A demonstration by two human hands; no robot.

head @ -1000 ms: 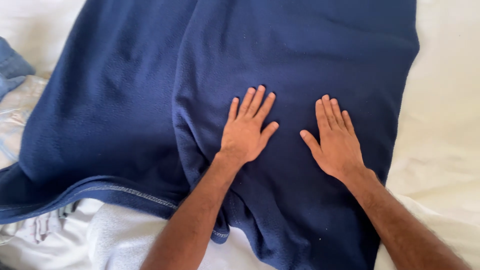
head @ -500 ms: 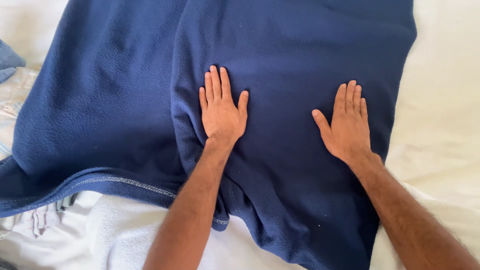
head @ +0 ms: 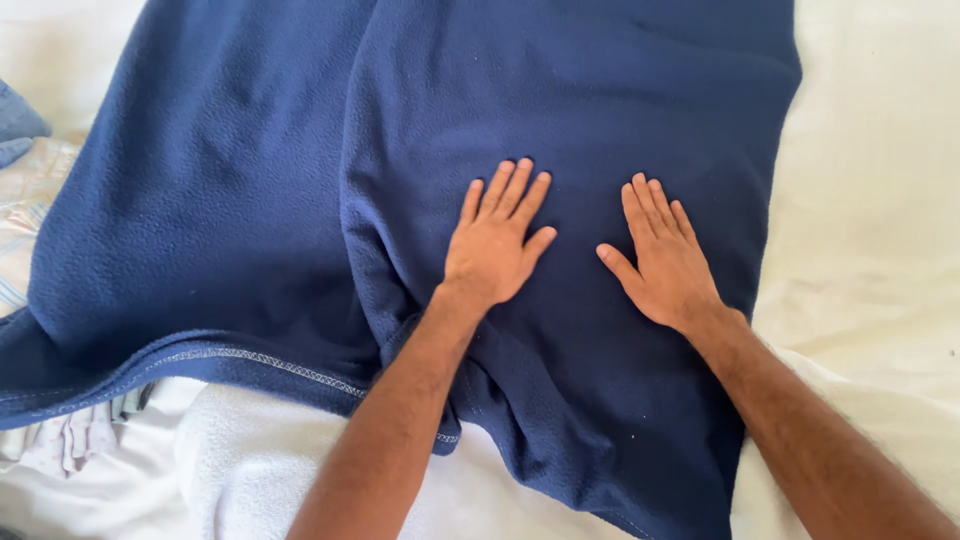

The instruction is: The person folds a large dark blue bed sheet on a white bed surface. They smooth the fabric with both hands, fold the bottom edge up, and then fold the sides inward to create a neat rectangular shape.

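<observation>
— Blue fleece blanket [head: 560,120] is spread over the white bed [head: 880,250], near its right edge. Are both hands laid flat?

— Yes. Left hand [head: 495,245] has been slid back beside right hand [head: 665,255]. Fingers are open; nothing is gripped. The fold is being smoothed.

This was a home bedroom: a navy fleece blanket [head: 560,120] lay spread over a bed [head: 880,200] with cream sheets, and white towelling [head: 250,460] and patterned linen [head: 30,230] sat at its left edge.
</observation>
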